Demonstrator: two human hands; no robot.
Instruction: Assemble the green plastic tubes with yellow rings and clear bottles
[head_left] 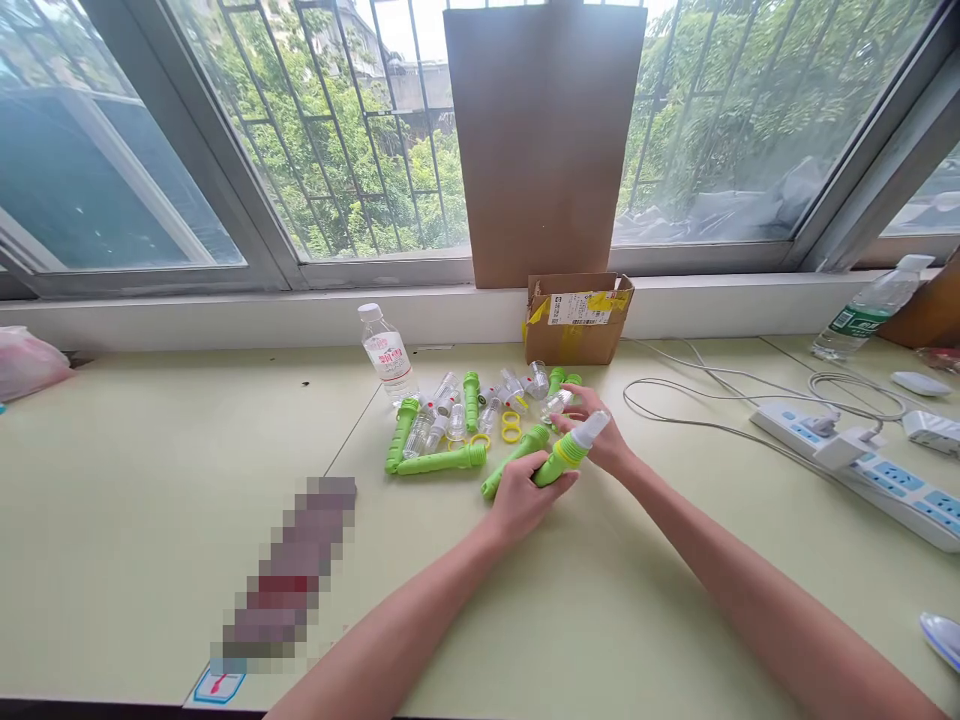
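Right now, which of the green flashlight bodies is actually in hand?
The green body with the white tip, gripped by the left hand, with the right hand at its tip. The other green bodies lie loose on the table.

A pixelated patch (289, 578) covers something lying on the near left of the table (150, 480), so it cannot be identified. The left hand (525, 497) hides the lower end of the green tube (561, 462) it grips. The small clear parts (457, 405) in the far pile are too small to tell apart. At the near right edge, a pale object (942, 637) is cut off.
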